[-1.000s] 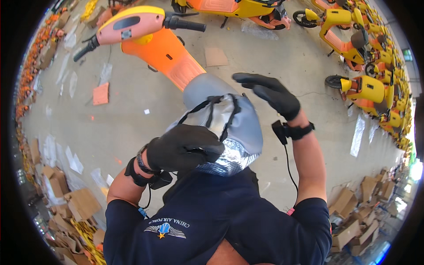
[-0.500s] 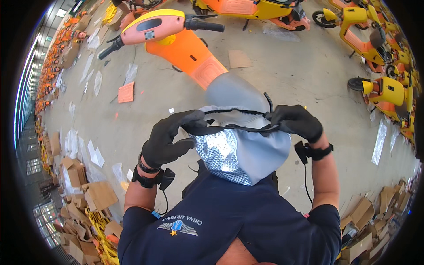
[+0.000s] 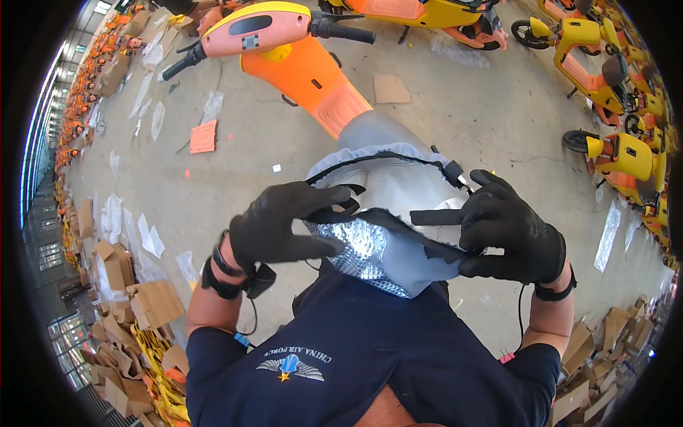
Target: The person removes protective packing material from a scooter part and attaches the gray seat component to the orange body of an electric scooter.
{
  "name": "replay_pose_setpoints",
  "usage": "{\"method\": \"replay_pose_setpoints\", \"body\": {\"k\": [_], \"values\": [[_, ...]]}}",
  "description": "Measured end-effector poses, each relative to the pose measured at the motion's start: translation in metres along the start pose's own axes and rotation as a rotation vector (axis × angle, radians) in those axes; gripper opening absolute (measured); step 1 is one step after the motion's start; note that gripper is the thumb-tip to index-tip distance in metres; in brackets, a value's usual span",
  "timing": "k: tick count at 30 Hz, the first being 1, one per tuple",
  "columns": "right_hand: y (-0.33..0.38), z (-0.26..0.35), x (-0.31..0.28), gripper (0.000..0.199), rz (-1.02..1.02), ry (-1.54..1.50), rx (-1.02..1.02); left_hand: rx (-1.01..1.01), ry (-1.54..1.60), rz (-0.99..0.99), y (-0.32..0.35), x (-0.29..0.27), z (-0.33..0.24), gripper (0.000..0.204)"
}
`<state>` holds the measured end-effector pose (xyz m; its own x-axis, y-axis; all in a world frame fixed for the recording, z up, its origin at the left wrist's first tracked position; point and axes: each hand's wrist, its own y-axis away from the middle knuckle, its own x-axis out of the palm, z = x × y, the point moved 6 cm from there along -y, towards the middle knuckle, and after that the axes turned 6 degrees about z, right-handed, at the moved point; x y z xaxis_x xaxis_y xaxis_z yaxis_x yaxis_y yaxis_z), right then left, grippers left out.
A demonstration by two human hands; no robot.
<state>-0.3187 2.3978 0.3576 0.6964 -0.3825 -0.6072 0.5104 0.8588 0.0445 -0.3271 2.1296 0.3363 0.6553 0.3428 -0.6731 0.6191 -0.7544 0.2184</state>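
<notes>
While the gloved left hand (image 3: 284, 228) and right hand (image 3: 509, 238) both pinch the black elastic hem of the grey seat cover (image 3: 388, 196) at the frame's centre, below the orange scooter (image 3: 284, 43) at twelve o'clock, the fabric looks light, floppy, best gripped by its edge.

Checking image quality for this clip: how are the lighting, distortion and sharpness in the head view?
Head view: even daylight, soft shadows; strong fisheye bending with a black rim; left hand, right hand and grey seat cover sharp; the cover's silver lining glints.
</notes>
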Motion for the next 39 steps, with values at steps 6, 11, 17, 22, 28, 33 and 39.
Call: {"method": "replay_pose_setpoints", "body": {"k": [6, 11, 17, 22, 28, 33, 39], "values": [[0.023, 0.055, 0.024, 0.026, 0.000, 0.276, -0.145, -0.007, 0.327, 0.006, 0.000, 0.056, 0.008, 0.036], [-0.060, 0.237, 0.063, 0.022, -0.035, 0.259, -0.129, -0.285, -0.291, 0.390, 0.139, -0.008, -0.016, 0.054], [-0.081, 0.296, 0.082, 0.023, -0.059, 0.283, -0.116, -0.248, -0.349, 0.679, 0.194, 0.004, -0.011, 0.030], [-0.021, 0.218, 0.071, 0.027, -0.077, 0.242, -0.065, -0.145, -0.265, 0.672, 0.125, 0.051, -0.010, 0.030], [0.013, 0.165, 0.071, 0.028, -0.025, 0.275, 0.043, 0.044, 0.230, 0.532, 0.098, 0.086, -0.005, 0.021], [0.019, 0.128, 0.089, 0.034, -0.078, -0.149, 0.254, -0.154, 0.639, 0.339, 0.133, 0.069, -0.001, 0.019], [0.026, 0.023, 0.132, 0.033, 0.002, -0.472, 0.406, -0.176, 0.500, 0.257, 0.145, 0.103, 0.042, 0.021]]}}
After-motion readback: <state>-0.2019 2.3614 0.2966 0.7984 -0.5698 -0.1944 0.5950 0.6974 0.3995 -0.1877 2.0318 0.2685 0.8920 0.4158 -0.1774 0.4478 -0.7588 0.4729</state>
